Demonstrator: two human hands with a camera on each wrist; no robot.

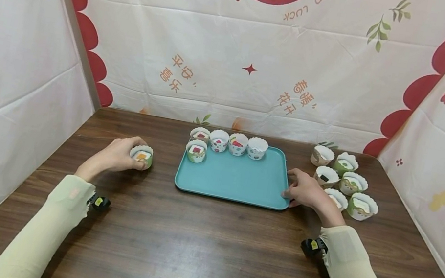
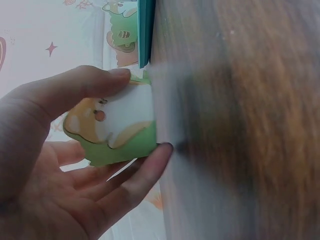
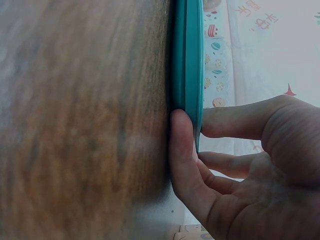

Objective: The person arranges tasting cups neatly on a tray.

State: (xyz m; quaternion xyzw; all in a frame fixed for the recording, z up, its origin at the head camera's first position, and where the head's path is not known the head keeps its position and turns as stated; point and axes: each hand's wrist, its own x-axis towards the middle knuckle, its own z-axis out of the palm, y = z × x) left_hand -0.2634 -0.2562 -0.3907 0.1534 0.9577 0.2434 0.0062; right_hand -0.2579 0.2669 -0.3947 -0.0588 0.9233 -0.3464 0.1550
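My left hand (image 1: 118, 155) holds a green-and-white paper cupcake cup (image 1: 142, 155), with a white and orange piece inside, left of the tray. In the left wrist view, thumb and fingers grip the cup (image 2: 117, 122) around its side, and it is tilted or close to the tabletop. My right hand (image 1: 307, 191) grips the right edge of a teal tray (image 1: 233, 180) near its front corner. In the right wrist view, the fingers (image 3: 182, 132) curl against the tray's rim (image 3: 192, 65). Several patterned cups stand on the tray's back left, including one with a red-topped piece (image 1: 196, 151).
More filled paper cups (image 1: 353, 183) cluster on the right of the brown wooden table (image 1: 195, 243), close beside the right hand and forearm. A printed white cloth (image 1: 236, 62) hangs behind the table and on both sides.
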